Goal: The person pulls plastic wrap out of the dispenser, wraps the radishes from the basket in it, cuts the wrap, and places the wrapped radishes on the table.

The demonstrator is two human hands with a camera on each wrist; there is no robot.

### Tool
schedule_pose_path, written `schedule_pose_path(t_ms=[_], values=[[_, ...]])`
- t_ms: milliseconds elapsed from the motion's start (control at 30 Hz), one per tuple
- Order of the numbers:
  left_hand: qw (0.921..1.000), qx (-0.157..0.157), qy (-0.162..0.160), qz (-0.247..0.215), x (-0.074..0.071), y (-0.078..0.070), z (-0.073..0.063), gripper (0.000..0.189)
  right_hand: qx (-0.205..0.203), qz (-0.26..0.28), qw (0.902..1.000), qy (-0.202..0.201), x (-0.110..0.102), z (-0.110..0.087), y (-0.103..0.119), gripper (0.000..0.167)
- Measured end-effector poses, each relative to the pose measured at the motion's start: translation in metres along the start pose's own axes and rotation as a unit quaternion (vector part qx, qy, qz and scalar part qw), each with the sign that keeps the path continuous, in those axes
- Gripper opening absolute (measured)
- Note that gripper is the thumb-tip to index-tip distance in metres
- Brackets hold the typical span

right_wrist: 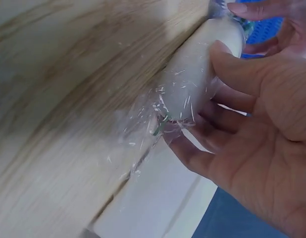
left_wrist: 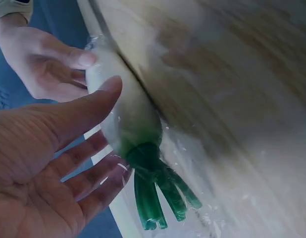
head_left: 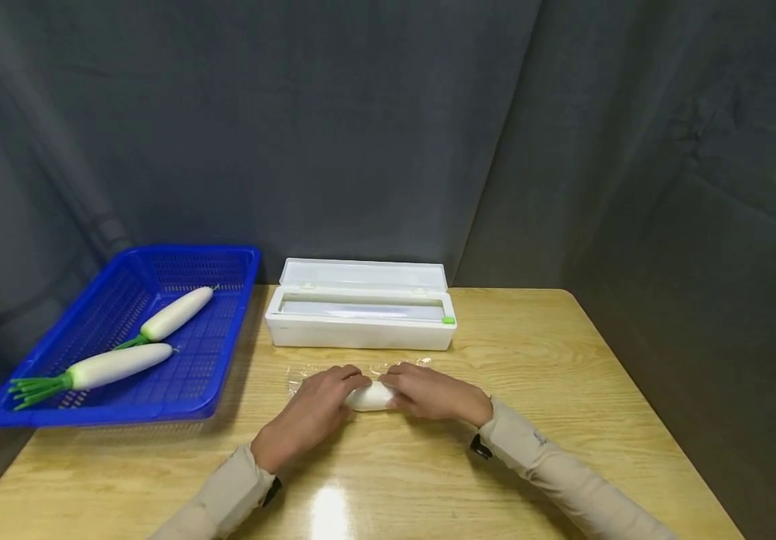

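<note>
A white radish with clear plastic film around it lies crosswise on the table between both hands. My left hand holds its leafy end, thumb over the top and fingers on the far side. Green cut stalks stick out under the film in the left wrist view. With thumb and fingers, my right hand grips the tapered end. Loose film spreads past that tip in the right wrist view. In the head view the hands cover much of the radish.
Behind the hands stands a white cling film dispenser, its lid raised, with a green slider at the right. A blue basket at the left holds two white radishes. Dark curtains enclose the wooden table.
</note>
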State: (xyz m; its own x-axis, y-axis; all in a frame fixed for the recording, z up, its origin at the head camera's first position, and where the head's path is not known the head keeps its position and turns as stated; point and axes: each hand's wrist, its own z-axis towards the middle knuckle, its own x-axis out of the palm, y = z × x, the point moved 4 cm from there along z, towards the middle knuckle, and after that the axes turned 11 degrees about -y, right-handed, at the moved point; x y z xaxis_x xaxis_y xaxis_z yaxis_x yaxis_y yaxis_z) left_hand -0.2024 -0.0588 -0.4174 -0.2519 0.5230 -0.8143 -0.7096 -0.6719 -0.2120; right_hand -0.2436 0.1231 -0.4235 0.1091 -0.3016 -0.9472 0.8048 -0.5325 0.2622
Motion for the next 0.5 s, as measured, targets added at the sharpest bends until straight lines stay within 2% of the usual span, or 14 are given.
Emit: schedule_pose_path(t_ms=[133,300,367,500], values=[[0.9999,-0.004,0.004,0.01,0.007,0.005,0.0,0.054,-0.016,-0.059,0.9972,-0.042,-0.004,-0.003,0.003,0.025],[0.9996,-0.016,0.007,0.021,0.013,0.013,0.005,0.052,-0.022,-0.139,0.9859,-0.09,-0.007,-0.007,0.007,0.037],[0.9996,-0.023,0.012,0.013,0.015,0.015,0.007,0.05,-0.019,-0.15,0.9837,-0.098,-0.006,-0.009,0.007,0.038],[0.9987,-0.037,0.031,-0.018,0.015,0.019,0.011,0.05,-0.02,-0.156,0.9807,-0.116,-0.002,-0.011,0.005,0.03]])
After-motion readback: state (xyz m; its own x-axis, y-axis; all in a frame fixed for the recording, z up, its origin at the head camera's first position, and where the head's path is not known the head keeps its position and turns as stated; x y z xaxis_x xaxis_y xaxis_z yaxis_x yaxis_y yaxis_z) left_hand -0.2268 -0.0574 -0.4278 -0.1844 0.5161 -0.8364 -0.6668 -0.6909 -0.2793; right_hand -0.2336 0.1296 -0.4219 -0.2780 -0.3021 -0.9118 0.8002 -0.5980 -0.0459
